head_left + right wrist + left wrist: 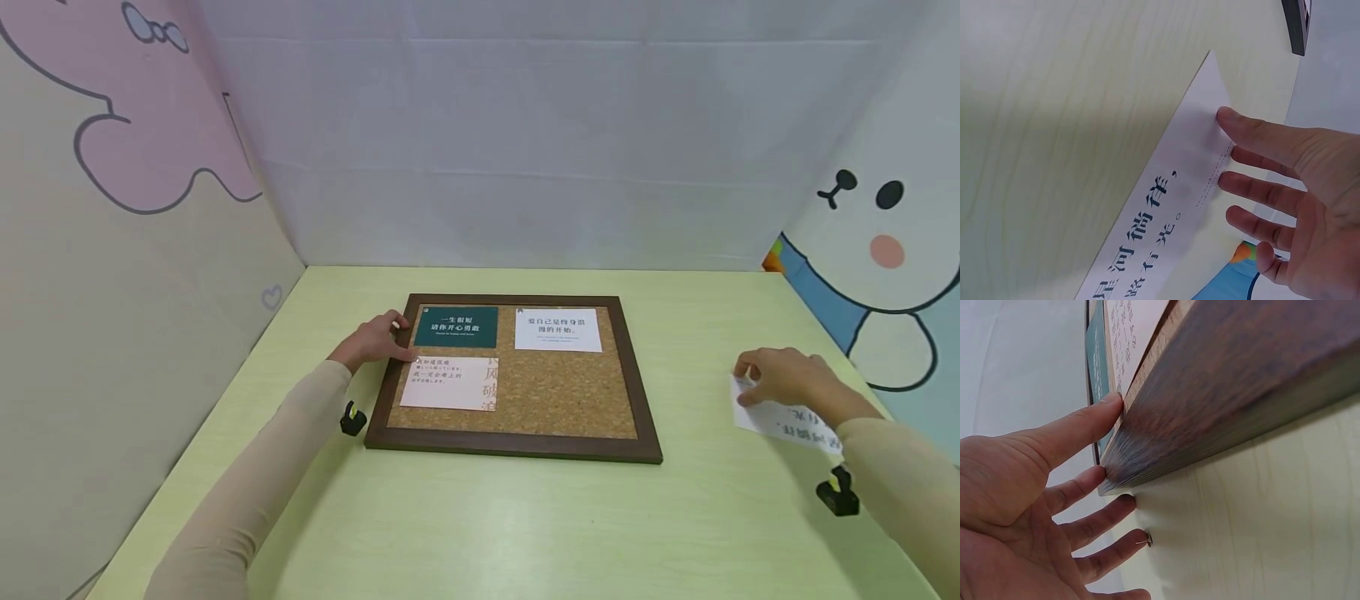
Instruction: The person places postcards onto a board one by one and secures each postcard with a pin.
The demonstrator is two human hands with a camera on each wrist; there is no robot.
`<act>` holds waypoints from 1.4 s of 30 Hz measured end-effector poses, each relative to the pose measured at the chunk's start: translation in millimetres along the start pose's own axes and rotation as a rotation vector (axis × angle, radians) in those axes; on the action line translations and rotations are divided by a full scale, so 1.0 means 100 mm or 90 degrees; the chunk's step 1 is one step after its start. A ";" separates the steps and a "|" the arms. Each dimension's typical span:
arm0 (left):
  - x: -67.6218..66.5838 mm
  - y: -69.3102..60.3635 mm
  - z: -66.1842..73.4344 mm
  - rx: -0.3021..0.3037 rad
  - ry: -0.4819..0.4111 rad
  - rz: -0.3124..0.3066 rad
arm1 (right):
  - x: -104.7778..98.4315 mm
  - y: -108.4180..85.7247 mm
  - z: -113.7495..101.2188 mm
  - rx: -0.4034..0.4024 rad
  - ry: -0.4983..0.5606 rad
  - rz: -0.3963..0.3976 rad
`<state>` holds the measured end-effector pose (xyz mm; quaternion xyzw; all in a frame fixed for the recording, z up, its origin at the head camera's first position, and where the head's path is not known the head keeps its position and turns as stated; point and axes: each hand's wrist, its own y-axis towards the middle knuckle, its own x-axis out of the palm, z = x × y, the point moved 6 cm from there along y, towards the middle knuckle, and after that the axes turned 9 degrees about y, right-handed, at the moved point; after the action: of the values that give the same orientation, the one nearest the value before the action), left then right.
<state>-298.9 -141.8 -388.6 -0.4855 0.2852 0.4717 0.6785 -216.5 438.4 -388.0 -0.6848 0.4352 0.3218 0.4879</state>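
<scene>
A brown-framed cork board [562,404] lies on the table. My left hand [381,337] is at its left edge, fingers spread. The thumb touches the frame beside the top-left corner of a pale pink printed card [450,385]; the other fingers are at the frame's outer side. A small thumbtack [1149,539] shows by one fingertip in the left wrist view; whether the finger touches it I cannot tell. Off to the right of the board, my right hand [787,379] pinches the edge of a white card [1166,169] with dark lettering, tilted above the table.
Along the board's top are a green card [456,327] and a white card [558,330], each with a small tack at its upper left corner. The pale wood-look table [510,525] meets a white backdrop [517,150] behind and cartoon-printed sheets at both sides.
</scene>
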 end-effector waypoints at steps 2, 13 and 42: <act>0.00 -0.01 0.00 0.002 0.003 0.001 | 0.00 0.00 0.00 0.005 -0.002 0.002; 0.00 -0.01 0.01 0.003 -0.004 -0.001 | -0.01 0.03 -0.01 -0.013 -0.021 0.002; 0.00 0.00 0.00 0.016 -0.001 0.007 | 0.04 0.01 -0.08 -0.073 -0.022 -0.015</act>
<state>-299.2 -142.0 -388.8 -0.4749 0.2930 0.4722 0.6824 -215.4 429.1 -389.2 -0.7114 0.3995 0.3521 0.4587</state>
